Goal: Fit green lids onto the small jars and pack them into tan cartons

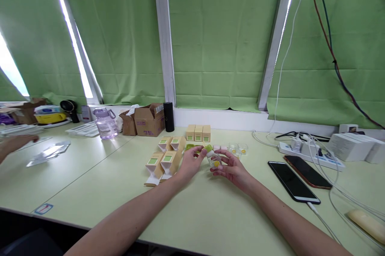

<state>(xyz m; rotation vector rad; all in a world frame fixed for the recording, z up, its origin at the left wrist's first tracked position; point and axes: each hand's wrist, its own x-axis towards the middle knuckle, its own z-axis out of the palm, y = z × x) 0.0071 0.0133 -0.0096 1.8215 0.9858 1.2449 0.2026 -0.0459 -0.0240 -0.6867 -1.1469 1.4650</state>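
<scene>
My left hand (191, 161) pinches a small green and white piece (209, 151) between thumb and fingertips. My right hand (234, 170) is closed around a small clear container (214, 162) with a yellow spot on it. The two pieces meet or overlap between my hands; whether they are joined I cannot tell. Just left of my left hand stand several tan cartons (170, 160) with green labels, their flaps open. Behind my hands lie more green pieces (189, 146), pale pink-white pieces (220, 147) and clear containers (242, 149) with yellow centres.
Three closed tan cartons (198, 133) stand farther back. To the right are two phones (293, 181), a power strip (313, 156) with cables and white boxes (350, 146). A purple jug (106, 123), cardboard box (149, 119) and black cylinder (169, 117) stand back left. Another person's hand (18, 144) reaches in far left.
</scene>
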